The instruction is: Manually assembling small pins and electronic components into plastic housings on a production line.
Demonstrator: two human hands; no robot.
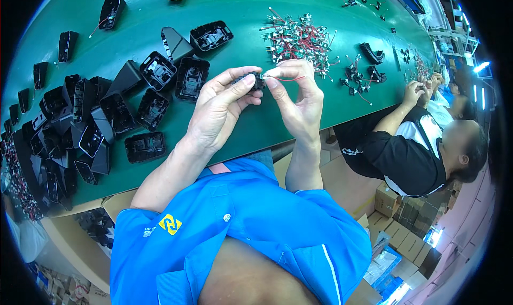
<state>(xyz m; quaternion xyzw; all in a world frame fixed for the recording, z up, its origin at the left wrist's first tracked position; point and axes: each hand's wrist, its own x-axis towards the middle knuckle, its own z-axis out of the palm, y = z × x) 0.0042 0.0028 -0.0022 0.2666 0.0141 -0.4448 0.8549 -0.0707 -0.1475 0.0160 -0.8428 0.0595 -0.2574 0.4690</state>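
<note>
My left hand (220,106) is closed around a small black plastic part (257,82), held up above the green table (240,120). Meeting it from the other side, my right hand (300,103) pinches a small piece with a red wire (290,79) trailing from it. The fingertips of both hands nearly touch, and they partly hide where the two pieces come together. Just beyond my right hand lies a loose pile of small wired connectors (300,40), white and green with red wires.
Black open housings (156,70) spread over the table's left side, heaped at the far left. Several small black assemblies (352,79) and a curved ribbed black piece (372,54) lie to the right. A co-worker (411,145) sits at the right; cardboard boxes (406,240) stand on the floor.
</note>
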